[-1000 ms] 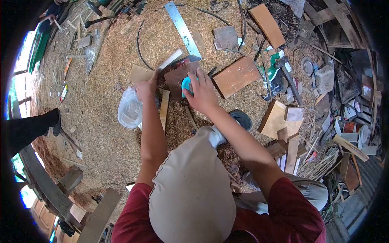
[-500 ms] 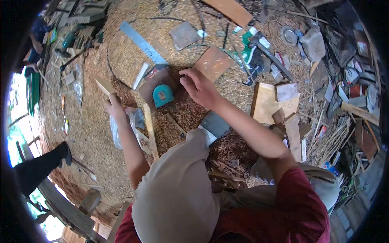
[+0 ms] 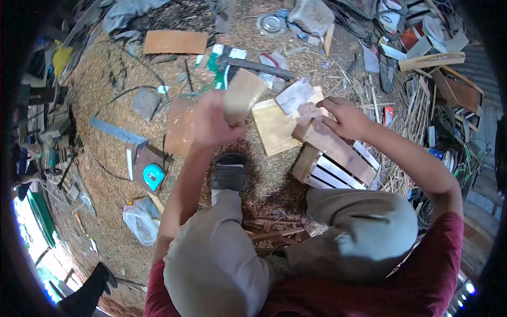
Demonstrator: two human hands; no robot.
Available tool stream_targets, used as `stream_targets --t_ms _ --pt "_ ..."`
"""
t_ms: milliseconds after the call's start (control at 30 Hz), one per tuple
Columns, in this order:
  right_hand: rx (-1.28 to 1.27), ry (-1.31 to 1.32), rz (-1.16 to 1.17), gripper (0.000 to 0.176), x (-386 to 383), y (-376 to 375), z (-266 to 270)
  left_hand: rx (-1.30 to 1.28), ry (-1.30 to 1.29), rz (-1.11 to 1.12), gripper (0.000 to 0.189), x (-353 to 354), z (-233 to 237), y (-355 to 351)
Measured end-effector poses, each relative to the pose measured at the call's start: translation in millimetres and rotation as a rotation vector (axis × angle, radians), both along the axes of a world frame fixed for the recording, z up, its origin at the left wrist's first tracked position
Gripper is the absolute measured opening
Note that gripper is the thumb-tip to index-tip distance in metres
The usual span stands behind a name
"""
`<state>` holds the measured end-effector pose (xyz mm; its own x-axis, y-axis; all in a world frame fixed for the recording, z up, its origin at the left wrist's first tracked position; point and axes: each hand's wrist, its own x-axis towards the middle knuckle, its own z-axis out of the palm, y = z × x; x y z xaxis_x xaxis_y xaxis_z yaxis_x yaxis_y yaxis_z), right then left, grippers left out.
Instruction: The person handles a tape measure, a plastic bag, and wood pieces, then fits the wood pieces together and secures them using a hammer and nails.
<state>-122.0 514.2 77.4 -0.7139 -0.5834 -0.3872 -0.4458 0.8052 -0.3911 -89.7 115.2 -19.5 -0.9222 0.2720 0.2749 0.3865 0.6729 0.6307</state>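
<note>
My left hand (image 3: 214,119), blurred by motion, grips a flat piece of wood (image 3: 244,94) that is raised and tilted above the ground. My right hand (image 3: 346,119) is at a stack of wood, its thumb and fingers closed at the edge of a small pinkish wood block (image 3: 310,110). Below that hand a plank (image 3: 343,150) lies across a slatted wooden piece (image 3: 338,174). Beside them a pale board (image 3: 274,127) rests on the shavings with a greyish block (image 3: 294,96) on it.
A teal tape measure (image 3: 153,176) sits on a dark board to the left, near a metal ruler (image 3: 113,129). A hammer (image 3: 259,67) lies ahead. A plastic bag (image 3: 140,222) is at lower left, my sandalled foot (image 3: 228,171) in the middle. Sticks (image 3: 409,111) clutter the right.
The view has swung right. My left hand has brought its piece of wood across to the middle. My right hand has moved from near the tape measure to the wood stack.
</note>
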Motion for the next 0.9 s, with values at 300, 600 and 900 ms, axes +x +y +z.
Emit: stream_targets --t_ms 300,600,900 --pt "-0.249 0.41 0.242 0.061 -67.5 33.7 -145.0 -0.322 -0.134 -0.159 0.085 7.3 -19.3 76.4" --pt "-0.212 0.33 -0.081 0.083 -72.1 91.9 -163.4 -0.317 -0.121 -0.303 0.086 -5.9 -30.5 113.2" --pt "-0.08 0.534 -0.467 0.077 -21.0 136.8 -143.8 -0.367 -0.195 -0.242 0.088 -13.0 -63.2 178.3"
